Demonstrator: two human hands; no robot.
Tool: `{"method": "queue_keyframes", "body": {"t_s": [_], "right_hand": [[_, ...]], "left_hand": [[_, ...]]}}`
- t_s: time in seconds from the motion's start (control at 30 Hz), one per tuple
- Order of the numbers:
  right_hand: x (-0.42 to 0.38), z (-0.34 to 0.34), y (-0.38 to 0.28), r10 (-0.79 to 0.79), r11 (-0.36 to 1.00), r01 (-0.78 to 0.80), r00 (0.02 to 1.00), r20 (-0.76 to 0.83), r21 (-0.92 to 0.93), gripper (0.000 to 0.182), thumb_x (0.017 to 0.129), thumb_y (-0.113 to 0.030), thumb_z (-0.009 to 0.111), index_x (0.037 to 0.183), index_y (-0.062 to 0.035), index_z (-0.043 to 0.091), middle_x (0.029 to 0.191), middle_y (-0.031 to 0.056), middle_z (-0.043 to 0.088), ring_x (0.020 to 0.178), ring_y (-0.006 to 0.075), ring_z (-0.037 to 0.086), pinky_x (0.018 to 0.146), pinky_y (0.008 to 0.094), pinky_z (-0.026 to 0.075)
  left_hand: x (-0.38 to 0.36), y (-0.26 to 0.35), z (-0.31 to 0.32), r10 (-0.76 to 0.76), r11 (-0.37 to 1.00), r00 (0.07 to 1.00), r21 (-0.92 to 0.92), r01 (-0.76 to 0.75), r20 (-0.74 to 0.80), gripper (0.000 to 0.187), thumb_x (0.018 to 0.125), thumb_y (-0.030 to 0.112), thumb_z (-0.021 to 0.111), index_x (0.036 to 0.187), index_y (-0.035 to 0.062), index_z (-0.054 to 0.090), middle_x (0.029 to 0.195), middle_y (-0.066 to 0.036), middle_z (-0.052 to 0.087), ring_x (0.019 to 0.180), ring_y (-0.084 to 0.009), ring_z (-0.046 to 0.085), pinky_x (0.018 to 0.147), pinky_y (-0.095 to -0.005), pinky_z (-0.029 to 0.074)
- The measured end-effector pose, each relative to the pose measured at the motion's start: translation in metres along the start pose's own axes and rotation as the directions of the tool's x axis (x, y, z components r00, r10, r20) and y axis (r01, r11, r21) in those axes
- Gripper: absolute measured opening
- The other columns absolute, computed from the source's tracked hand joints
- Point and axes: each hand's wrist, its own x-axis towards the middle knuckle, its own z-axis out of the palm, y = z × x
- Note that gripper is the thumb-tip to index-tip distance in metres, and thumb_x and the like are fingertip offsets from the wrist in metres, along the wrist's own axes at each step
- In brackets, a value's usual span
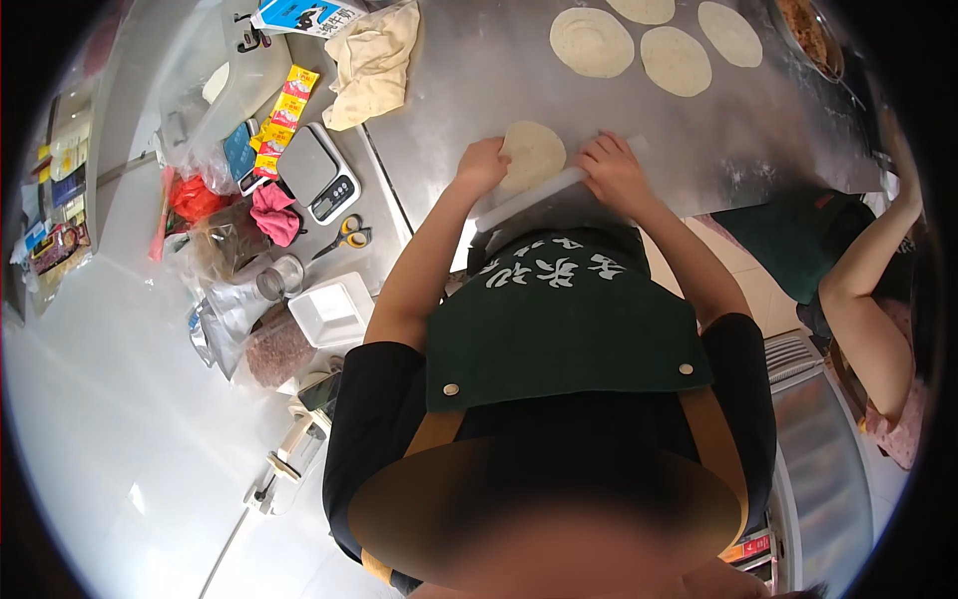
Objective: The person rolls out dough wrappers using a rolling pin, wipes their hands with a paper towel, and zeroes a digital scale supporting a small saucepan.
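A flat round of dough (534, 157) lies on the metal table close to the apron. At its left edge, my left hand (483, 165) has its fingers closed on the dough. A white rolling pin (532, 199) lies slantwise along the near side of the dough. My right hand (611, 172) rests over the right end of the pin, its fingers bent onto it. Several other flat dough rounds (592, 43) lie farther off, toward the top right.
Left of the hands are a kitchen scale (319, 173), scissors (349, 235), a white tray (332, 310) and a cream cloth (372, 65). A bowl of filling (810, 38) stands at the top right. A co-worker's arm (868, 270) reaches in at the right.
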Motion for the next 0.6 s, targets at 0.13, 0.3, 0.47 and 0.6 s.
{"method": "queue_keyframes", "body": {"t_s": [0.13, 0.3, 0.47, 0.6], "right_hand": [[0.027, 0.005, 0.004, -0.024, 0.998, 0.019, 0.997, 0.075, 0.061, 0.026, 0.074, -0.024, 0.067, 0.096, -0.0110, 0.061, 0.108, 0.0071, 0.056, 0.108, 0.0252, 0.049, 0.103, 0.0456, 0.031], [0.040, 0.037, -0.005, 0.174, 0.971, -0.195, 0.973, -0.151, -0.141, 0.035, 0.081, -0.031, 0.059, 0.110, -0.0099, 0.057, 0.128, 0.0109, 0.047, 0.121, 0.0273, 0.041, 0.105, 0.0480, 0.027], [0.020, 0.044, -0.012, 0.227, 0.943, -0.252, 0.964, -0.135, -0.216, 0.045, 0.084, -0.027, 0.052, 0.125, -0.0070, 0.048, 0.138, 0.0124, 0.040, 0.129, 0.0289, 0.035, 0.106, 0.0490, 0.025], [0.078, 0.044, -0.005, 0.241, 0.934, -0.265, 0.962, -0.126, -0.241, 0.052, 0.085, -0.031, 0.050, 0.129, -0.0041, 0.043, 0.140, 0.0144, 0.037, 0.130, 0.0309, 0.033, 0.107, 0.0485, 0.023]], "left_hand": [[0.004, -0.014, -0.002, -0.016, 0.962, 1.000, -0.271, 0.021, 0.021, 0.028, 0.079, 0.014, 0.057, 0.104, 0.0035, 0.063, 0.095, -0.017, 0.065, 0.088, -0.0300, 0.061, 0.077, -0.0374, 0.047], [0.008, -0.021, 0.009, -0.036, 0.738, 0.999, -0.673, 0.051, 0.037, 0.027, 0.082, 0.010, 0.055, 0.105, -0.0020, 0.062, 0.089, -0.010, 0.064, 0.083, -0.0172, 0.058, 0.073, -0.0300, 0.045], [0.016, -0.022, 0.011, -0.042, 0.570, 0.997, -0.818, 0.078, 0.066, 0.027, 0.083, 0.010, 0.056, 0.105, -0.0036, 0.063, 0.089, -0.007, 0.064, 0.081, -0.0146, 0.058, 0.072, -0.0284, 0.046], [0.028, -0.007, -0.004, 0.025, 0.650, 0.993, -0.756, 0.074, 0.119, 0.028, 0.081, 0.011, 0.061, 0.105, -0.0035, 0.063, 0.088, -0.008, 0.065, 0.080, -0.0157, 0.060, 0.069, -0.0297, 0.047]]}}
